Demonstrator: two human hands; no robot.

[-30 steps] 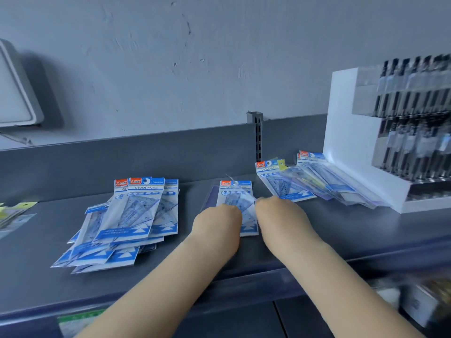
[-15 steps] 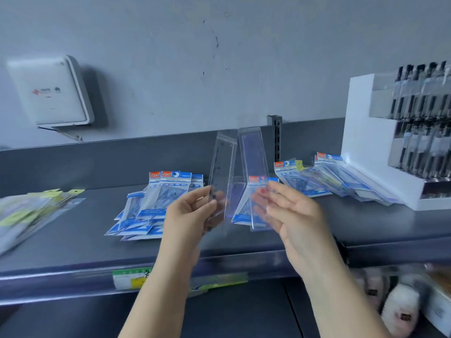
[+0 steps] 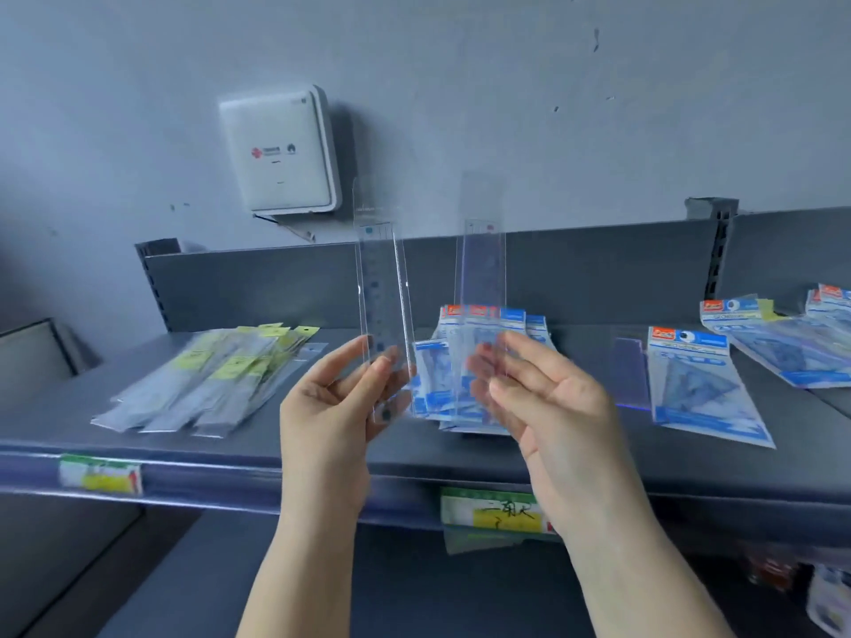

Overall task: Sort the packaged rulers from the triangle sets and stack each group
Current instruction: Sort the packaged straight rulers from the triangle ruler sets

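My left hand pinches the lower end of a clear packaged ruler and holds it upright above the shelf. My right hand holds a second clear packaged ruler upright, a little to the right of the first. Behind both hands lies a pile of blue triangle sets. One triangle set lies alone to the right, with a clear ruler flat beside it. More triangle sets fan out at the far right. A heap of yellow-tagged packaged rulers lies at the left.
All packs lie on a dark grey shelf with a raised back panel. A white wall box hangs above it. Price labels sit on the shelf's front edge. Goods show on a lower shelf at the bottom right.
Both hands lifted from the flat triangle set, each raising a clear ruler. The two rulers have since moved apart, and the view has swung left, bringing the yellow-tagged heap into sight.
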